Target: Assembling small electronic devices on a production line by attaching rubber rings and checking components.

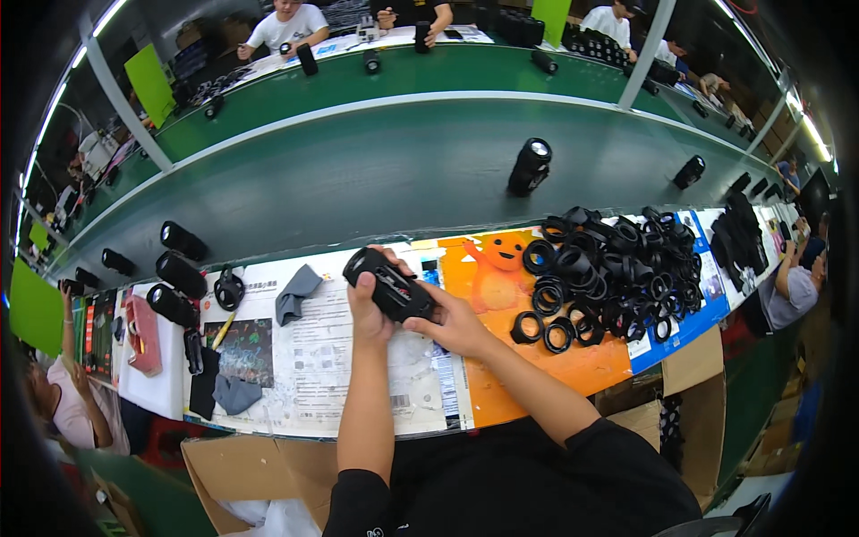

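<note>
Three clustered black cylinders sit at nine o'clock from your work, though whether they are finished cannot be told. Your left hand clamps one end of the held cylinder, at the clock's centre, and your right hand clamps the other, seemingly mid-job; the heaped black rings at three o'clock suggest plenty is left to do.

My left hand and right hand hold a black speaker over white paper. A big pile of black rings is to my right. A grey cloth lies to my left. Another speaker stands up on the green belt ahead.
</note>
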Available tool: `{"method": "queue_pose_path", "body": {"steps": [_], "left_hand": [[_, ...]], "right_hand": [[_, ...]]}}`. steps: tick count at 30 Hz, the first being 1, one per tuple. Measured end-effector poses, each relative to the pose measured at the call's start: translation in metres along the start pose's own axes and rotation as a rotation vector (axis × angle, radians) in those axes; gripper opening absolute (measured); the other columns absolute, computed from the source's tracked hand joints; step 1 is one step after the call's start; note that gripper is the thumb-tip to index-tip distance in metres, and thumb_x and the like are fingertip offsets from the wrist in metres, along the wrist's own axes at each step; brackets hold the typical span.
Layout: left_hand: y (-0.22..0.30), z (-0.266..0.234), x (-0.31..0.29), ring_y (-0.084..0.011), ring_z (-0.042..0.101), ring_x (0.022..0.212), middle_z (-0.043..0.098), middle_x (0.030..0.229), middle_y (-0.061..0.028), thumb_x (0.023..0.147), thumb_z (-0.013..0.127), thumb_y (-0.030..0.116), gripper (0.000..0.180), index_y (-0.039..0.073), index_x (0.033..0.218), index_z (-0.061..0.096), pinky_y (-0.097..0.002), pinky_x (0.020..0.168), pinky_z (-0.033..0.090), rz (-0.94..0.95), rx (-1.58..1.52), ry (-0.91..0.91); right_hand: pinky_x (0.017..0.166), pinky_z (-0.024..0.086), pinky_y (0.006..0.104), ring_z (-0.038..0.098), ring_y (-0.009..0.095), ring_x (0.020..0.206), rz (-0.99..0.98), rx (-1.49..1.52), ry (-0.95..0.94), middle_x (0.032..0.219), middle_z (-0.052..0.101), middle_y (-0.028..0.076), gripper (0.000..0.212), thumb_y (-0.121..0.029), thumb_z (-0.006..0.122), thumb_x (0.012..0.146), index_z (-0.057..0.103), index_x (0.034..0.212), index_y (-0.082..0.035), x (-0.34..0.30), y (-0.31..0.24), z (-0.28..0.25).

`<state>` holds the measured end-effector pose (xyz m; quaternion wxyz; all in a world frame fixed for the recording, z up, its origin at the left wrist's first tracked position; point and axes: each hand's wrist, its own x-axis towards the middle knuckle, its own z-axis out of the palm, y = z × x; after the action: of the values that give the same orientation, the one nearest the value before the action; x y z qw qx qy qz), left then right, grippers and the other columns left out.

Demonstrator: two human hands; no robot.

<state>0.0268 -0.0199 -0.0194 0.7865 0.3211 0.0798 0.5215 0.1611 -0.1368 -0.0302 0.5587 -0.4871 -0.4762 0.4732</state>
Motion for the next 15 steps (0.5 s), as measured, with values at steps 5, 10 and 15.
{"method": "queue_pose_path", "body": {"steps": [5, 10, 15], "left_hand": [[0.007, 0.0, 0.001, -0.0269, 0.073, 0.103, 0.067, 0.114, -0.0109, 0.093, 0.088, 0.047, 0.067, 0.005, 0.136, 0.058, -0.0415, 0.092, 0.066, 0.037, -0.017, -0.021], [0.017, 0.002, 0.001, -0.0278, 0.074, 0.102, 0.067, 0.114, -0.0111, 0.094, 0.085, 0.043, 0.063, 0.005, 0.136, 0.059, -0.0412, 0.091, 0.065, 0.122, 0.073, 0.024], [0.013, -0.005, 0.002, -0.0286, 0.074, 0.105, 0.067, 0.115, -0.0112, 0.094, 0.086, 0.05, 0.071, 0.004, 0.141, 0.06, -0.0413, 0.093, 0.064, 0.094, 0.037, -0.001]], "right_hand": [[0.108, 0.059, 0.0377, 0.072, 0.021, 0.127, -0.044, 0.024, 0.004, 0.138, 0.072, 0.019, 0.087, -0.027, 0.091, 0.099, 0.045, 0.165, 0.006, -0.001, 0.002, 0.009], [0.106, 0.061, 0.0381, 0.075, 0.021, 0.121, -0.115, -0.16, 0.029, 0.134, 0.073, 0.019, 0.083, -0.027, 0.092, 0.098, 0.049, 0.162, 0.003, -0.004, -0.009, 0.012], [0.11, 0.059, 0.037, 0.072, 0.02, 0.123, -0.079, -0.182, -0.003, 0.137, 0.071, 0.016, 0.084, -0.024, 0.093, 0.097, 0.048, 0.162, 0.004, -0.004, -0.008, 0.008]]}}
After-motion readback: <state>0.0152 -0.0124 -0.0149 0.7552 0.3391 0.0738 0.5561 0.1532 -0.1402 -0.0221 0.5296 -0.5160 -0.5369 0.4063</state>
